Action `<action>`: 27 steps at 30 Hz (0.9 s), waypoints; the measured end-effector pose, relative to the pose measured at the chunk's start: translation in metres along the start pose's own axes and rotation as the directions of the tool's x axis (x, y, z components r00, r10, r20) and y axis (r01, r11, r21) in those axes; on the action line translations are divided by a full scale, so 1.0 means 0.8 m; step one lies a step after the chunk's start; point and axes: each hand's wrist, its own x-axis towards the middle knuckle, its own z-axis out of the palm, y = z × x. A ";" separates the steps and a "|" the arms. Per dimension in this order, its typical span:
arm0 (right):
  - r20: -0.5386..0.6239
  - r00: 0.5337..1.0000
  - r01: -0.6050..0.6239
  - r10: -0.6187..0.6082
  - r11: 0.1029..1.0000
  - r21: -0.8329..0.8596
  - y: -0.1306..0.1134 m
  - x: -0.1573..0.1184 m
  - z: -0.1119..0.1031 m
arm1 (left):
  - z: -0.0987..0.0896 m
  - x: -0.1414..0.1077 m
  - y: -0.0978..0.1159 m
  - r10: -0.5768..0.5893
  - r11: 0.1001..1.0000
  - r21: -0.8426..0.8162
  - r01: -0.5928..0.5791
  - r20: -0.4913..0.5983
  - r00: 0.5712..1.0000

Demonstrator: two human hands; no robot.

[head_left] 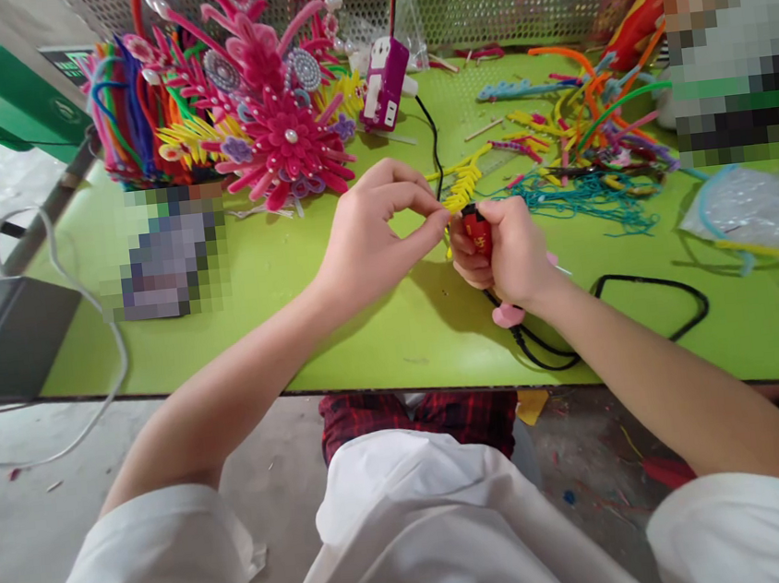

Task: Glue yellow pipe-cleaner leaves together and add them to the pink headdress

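Note:
Over the green table (pixel 282 331), my left hand (pixel 383 227) pinches the end of a yellow pipe-cleaner sprig (pixel 463 184) between thumb and fingertips. The sprig has short slanted branches like a leaf. My right hand (pixel 514 250) is wrapped round a red, corded hand tool (pixel 477 234) with a black top; it looks like an electric clipper. Its top is right beside the sprig and my left fingertips; whether they touch cannot be made out. A black cord (pixel 527 347) runs from below my right hand, past a pink piece (pixel 508 315).
A pink pipe-cleaner flower piece (pixel 285 131) stands at the back left, beside bundled coloured pipe cleaners (pixel 128 124). A purple-and-white power strip (pixel 385 83) is behind my hands. Teal scraps (pixel 589 201) and loose pipe cleaners lie right, near a plastic bag (pixel 757 216). A grey box (pixel 15 335) sits left.

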 end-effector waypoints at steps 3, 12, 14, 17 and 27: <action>0.014 1.000 -0.009 0.009 1.000 0.000 0.000 -0.001 -0.001 | -0.001 0.000 0.001 -0.004 1.000 0.013 0.004 0.002 1.000; -0.006 1.000 -0.018 0.019 0.998 0.060 -0.003 0.001 0.003 | -0.002 0.001 0.004 -0.023 0.999 0.030 0.023 0.006 1.000; -0.021 1.000 -0.004 0.007 0.994 0.107 -0.005 0.003 0.004 | -0.003 0.001 0.004 -0.021 0.999 0.026 0.020 0.008 1.000; -0.039 0.999 0.014 -0.009 0.990 0.138 -0.015 0.003 0.003 | -0.003 0.001 0.002 -0.021 0.999 0.031 0.020 0.011 1.000; -0.518 0.782 0.375 -0.347 0.925 -0.054 -0.065 0.018 -0.091 | -0.003 0.002 -0.008 0.020 0.975 0.219 -0.028 0.039 0.999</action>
